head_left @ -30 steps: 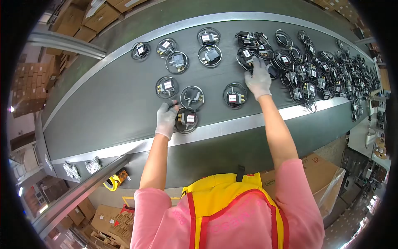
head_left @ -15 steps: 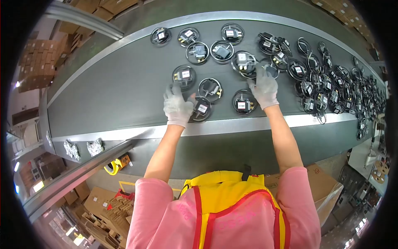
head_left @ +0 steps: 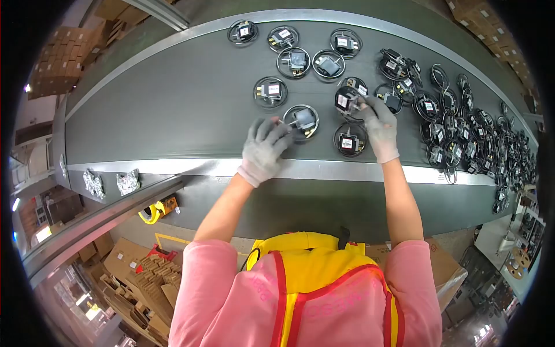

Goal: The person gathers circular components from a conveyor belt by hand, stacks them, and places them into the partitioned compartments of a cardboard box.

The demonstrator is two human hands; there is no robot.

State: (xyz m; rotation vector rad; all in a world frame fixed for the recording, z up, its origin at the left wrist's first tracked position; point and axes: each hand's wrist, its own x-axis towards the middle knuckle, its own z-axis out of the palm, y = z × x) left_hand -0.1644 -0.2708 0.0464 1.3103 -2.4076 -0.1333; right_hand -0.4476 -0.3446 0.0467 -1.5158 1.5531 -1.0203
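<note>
Coiled black thermostats with square bodies, white labels and brass-coloured terminals lie on the dark conveyor belt. My right hand, in a pale glove, pinches one thermostat at its right side; it overlaps another thermostat behind it. Just below lies a separate thermostat. My gloved left hand is over the near part of the belt, fingers stretched out and slightly blurred. Its fingertips reach the left edge of a coiled thermostat; whether they touch is unclear. Another thermostat lies beyond my left hand.
A dense pile of thermostats covers the belt's right side. Several more lie singly along the far side. A metal rail borders the near edge. Two crumpled silvery bundles and a yellow tape roll are at left; cartons stand below.
My right hand has closed on a thermostat and shifted slightly nearer. The thermostat beside my left thumb no longer shows separately. The whole view has shifted a little.
</note>
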